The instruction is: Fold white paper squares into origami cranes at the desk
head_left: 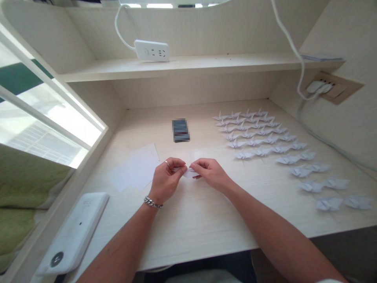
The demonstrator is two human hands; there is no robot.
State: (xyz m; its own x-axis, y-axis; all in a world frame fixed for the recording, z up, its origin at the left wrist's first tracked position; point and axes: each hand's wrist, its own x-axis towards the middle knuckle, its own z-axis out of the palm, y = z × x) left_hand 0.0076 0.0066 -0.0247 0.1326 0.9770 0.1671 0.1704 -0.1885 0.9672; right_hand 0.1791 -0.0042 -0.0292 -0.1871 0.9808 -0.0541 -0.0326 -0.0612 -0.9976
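A small piece of folded white paper [188, 173] is pinched between both hands above the middle of the desk. My left hand [167, 177], with a ring and a chain bracelet, closes thumb and fingers on its left side. On the other side my right hand [210, 172] pinches the paper's right end. The fingers cover much of the paper, so its full shape is hidden. To the left lie loose white paper sheets [135, 167]. Rows of folded white paper cranes [269, 138] cover the right part of the desk.
Behind the hands lies a dark, pixelated rectangular object [180, 130]. A white device with a round dial [76, 232] rests at the front left beside the window. On the shelf sits a power strip [151, 50]; a white cable [290, 41] hangs down to the wall socket [334, 87].
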